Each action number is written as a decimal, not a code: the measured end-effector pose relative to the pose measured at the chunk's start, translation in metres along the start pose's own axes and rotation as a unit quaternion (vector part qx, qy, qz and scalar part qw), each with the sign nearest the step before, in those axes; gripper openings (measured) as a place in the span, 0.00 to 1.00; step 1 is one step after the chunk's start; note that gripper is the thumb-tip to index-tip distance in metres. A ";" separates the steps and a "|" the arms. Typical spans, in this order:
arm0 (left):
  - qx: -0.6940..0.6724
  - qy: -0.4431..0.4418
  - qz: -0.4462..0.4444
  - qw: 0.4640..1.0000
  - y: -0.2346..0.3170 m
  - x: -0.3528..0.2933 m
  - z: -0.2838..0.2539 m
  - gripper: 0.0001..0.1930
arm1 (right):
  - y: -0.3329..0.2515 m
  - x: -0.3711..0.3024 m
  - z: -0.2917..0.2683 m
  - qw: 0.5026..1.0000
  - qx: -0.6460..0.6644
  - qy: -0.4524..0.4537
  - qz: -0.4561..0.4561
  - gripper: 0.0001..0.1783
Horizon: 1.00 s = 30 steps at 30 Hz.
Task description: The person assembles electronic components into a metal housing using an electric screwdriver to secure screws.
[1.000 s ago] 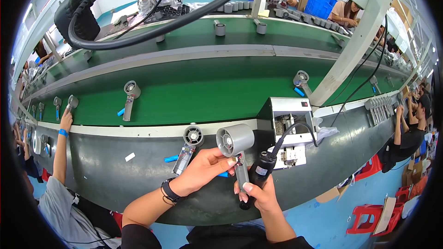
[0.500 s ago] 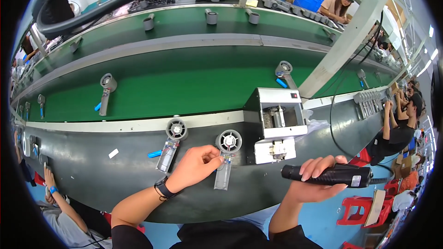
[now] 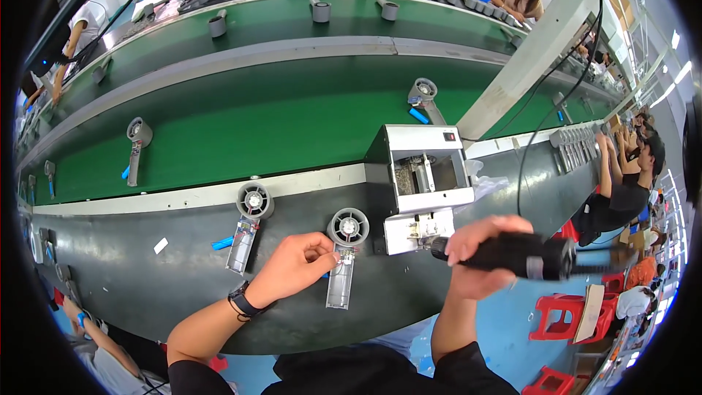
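A grey handheld fan (image 3: 348,227) lies face up on the dark table, its handle open with a circuit board and wires showing. My left hand (image 3: 296,263) is at its neck, thumb and fingers pinched together by the board; whatever they grip is hidden. In my right hand (image 3: 479,249) is a black electric screwdriver (image 3: 523,256), fingers wrapped round its body, held nearly level. Its left end is by the front plate of a black and silver screw feeder (image 3: 428,201). Left of my left hand lies a second open fan (image 3: 254,201) with a blue battery (image 3: 222,243) beside it.
Beyond the table runs a green conveyor belt (image 3: 256,117) carrying more fans. A slanted metal post (image 3: 537,58) rises behind the feeder, with a hanging black cable (image 3: 523,168). A white slip (image 3: 161,246) lies at left. Co-workers sit around; red stools (image 3: 556,314) stand at right.
The screwdriver has moved left and up toward the feeder's front plate and is blurred. My left hand stays at the fan's neck. The whole view has shifted slightly.
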State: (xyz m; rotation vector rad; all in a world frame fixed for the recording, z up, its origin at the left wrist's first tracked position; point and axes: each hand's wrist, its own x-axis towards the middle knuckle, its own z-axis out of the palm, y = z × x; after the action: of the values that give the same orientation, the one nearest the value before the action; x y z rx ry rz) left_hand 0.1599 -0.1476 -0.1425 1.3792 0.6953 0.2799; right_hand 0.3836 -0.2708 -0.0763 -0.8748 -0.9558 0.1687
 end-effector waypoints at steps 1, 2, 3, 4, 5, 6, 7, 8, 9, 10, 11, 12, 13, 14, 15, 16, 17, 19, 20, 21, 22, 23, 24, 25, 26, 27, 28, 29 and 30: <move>-0.006 -0.006 -0.002 1.000 -0.001 0.000 0.001 0.08 | -0.001 0.007 0.003 0.999 -0.002 -0.007 0.053 0.41; -0.013 -0.011 -0.003 1.000 -0.002 0.000 0.001 0.08 | 0.000 0.015 0.008 0.994 -0.004 -0.014 0.107 0.42; -0.012 -0.013 -0.004 1.000 -0.002 0.000 0.001 0.08 | 0.002 0.025 0.010 0.990 -0.011 -0.043 0.134 0.42; -0.017 -0.017 0.000 1.000 -0.003 -0.001 -0.001 0.07 | 0.004 0.035 0.012 0.984 -0.017 -0.072 0.160 0.42; -0.023 -0.020 0.005 1.000 -0.003 0.000 -0.001 0.07 | 0.008 0.042 0.013 0.981 -0.016 -0.074 0.176 0.43; -0.022 -0.021 0.006 1.000 -0.003 0.000 -0.001 0.07 | 0.010 0.045 0.016 0.981 -0.022 -0.076 0.176 0.43; -0.028 -0.020 0.007 0.999 -0.003 0.000 -0.002 0.07 | 0.010 0.047 0.016 0.982 -0.026 -0.075 0.173 0.42; -0.036 -0.018 0.008 0.999 -0.004 0.000 -0.001 0.07 | 0.010 0.047 0.016 0.982 -0.030 -0.076 0.171 0.42; -0.037 -0.017 0.008 0.999 -0.004 0.000 -0.001 0.07 | 0.010 0.047 0.016 0.982 -0.030 -0.077 0.171 0.42; -0.035 -0.020 0.006 0.999 -0.003 0.001 -0.001 0.06 | 0.009 0.045 0.014 0.984 -0.024 -0.066 0.162 0.42; -0.034 -0.022 0.002 0.999 -0.004 0.000 -0.001 0.05 | 0.009 0.043 0.013 0.986 -0.018 -0.054 0.154 0.42; -0.035 -0.021 0.001 0.999 -0.005 -0.001 0.000 0.05 | 0.009 0.042 0.012 0.986 -0.017 -0.055 0.155 0.42; -0.026 -0.018 0.007 0.999 -0.006 -0.001 0.000 0.05 | 0.009 0.041 0.012 0.985 -0.016 -0.062 0.163 0.42; -0.018 -0.015 0.015 1.000 -0.006 -0.001 0.001 0.05 | 0.009 0.040 0.012 0.983 -0.015 -0.069 0.169 0.42; -0.019 -0.015 0.015 1.000 -0.007 -0.001 0.001 0.05 | 0.011 0.036 0.010 0.982 -0.026 -0.071 0.175 0.42; -0.014 -0.011 0.015 1.000 -0.007 -0.001 0.002 0.05 | 0.010 0.033 0.009 0.982 -0.026 -0.072 0.175 0.42; -0.011 -0.007 0.016 1.000 -0.008 -0.001 0.003 0.05 | 0.009 0.029 0.008 0.985 -0.020 -0.064 0.161 0.42; -0.010 -0.003 0.020 1.000 -0.009 -0.001 0.004 0.06 | 0.004 0.024 0.005 0.991 -0.023 -0.051 0.119 0.41; -0.008 0.000 0.025 1.000 -0.009 -0.001 0.005 0.06 | 0.000 0.024 0.004 0.994 -0.016 -0.051 0.096 0.41; -0.009 0.000 0.024 1.000 -0.010 -0.002 0.005 0.06 | -0.002 0.023 0.002 0.997 -0.002 -0.038 0.069 0.40; -0.006 0.004 0.035 0.999 -0.012 -0.002 0.005 0.06 | -0.004 0.021 0.001 0.999 0.012 -0.025 0.041 0.40; -0.002 0.007 0.048 0.999 -0.013 -0.001 0.005 0.06 | -0.005 0.020 0.000 1.000 0.005 -0.018 0.014 0.39; -0.003 0.007 0.048 0.999 -0.014 -0.001 0.006 0.06 | -0.005 0.018 -0.003 1.000 0.013 -0.024 -0.001 0.39; 0.005 0.020 0.059 0.998 -0.014 -0.001 0.006 0.07 | -0.005 0.015 -0.005 0.999 0.024 -0.027 -0.012 0.38; 0.012 0.034 0.069 0.997 -0.014 -0.001 0.007 0.08 | -0.005 0.012 -0.007 0.999 0.034 -0.030 -0.022 0.38; 0.011 0.034 0.069 0.997 -0.015 0.000 0.007 0.08 | -0.004 0.009 -0.006 0.998 0.033 -0.026 -0.043 0.38; 0.020 0.033 0.071 0.997 -0.015 0.000 0.006 0.08 | -0.003 0.007 -0.009 0.997 0.025 -0.031 -0.063 0.39; 0.030 0.033 0.071 0.996 -0.016 0.000 0.006 0.08 | -0.003 0.004 -0.009 0.996 0.032 -0.026 -0.073 0.40; 0.028 0.034 0.070 0.997 -0.016 -0.001 0.006 0.08 | -0.003 0.002 -0.009 0.996 0.038 -0.022 -0.083 0.41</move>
State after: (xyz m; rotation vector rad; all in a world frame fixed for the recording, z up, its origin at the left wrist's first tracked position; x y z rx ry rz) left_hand 0.1599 -0.1559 -0.1572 1.4809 0.6680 0.4223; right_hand 0.3910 -0.2774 -0.0756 -0.7198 -1.0516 0.0808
